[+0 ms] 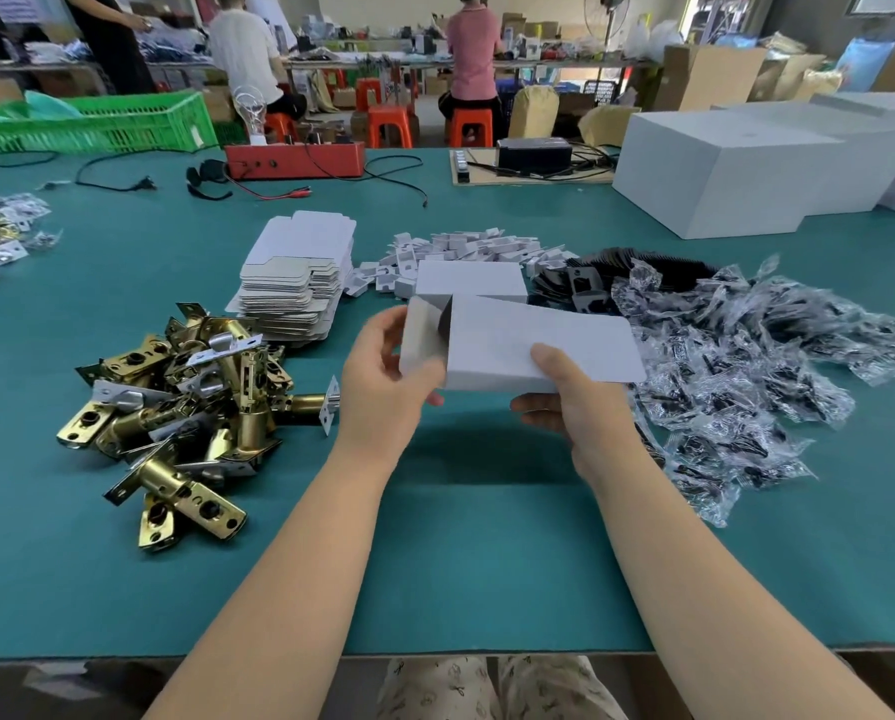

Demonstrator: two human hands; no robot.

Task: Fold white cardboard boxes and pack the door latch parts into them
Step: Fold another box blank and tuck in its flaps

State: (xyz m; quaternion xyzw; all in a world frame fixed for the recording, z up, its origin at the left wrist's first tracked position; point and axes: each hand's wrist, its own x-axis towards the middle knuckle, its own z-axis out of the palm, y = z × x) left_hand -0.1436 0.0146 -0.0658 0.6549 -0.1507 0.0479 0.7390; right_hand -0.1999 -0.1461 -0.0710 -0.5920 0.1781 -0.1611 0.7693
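pinching the end flap, the left hand [383, 379] fingers [377, 330] curl on the white box [528, 343]; the right hand [575, 407] grips its near edge. it is held above the green tabletop [461, 537], between brass latches [185, 402] and clear bags [746, 366].

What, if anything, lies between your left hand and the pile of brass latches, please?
Nothing visible does. The left hand pinches the end flap of the white box, and only bare green table separates it from the brass latches at its left.
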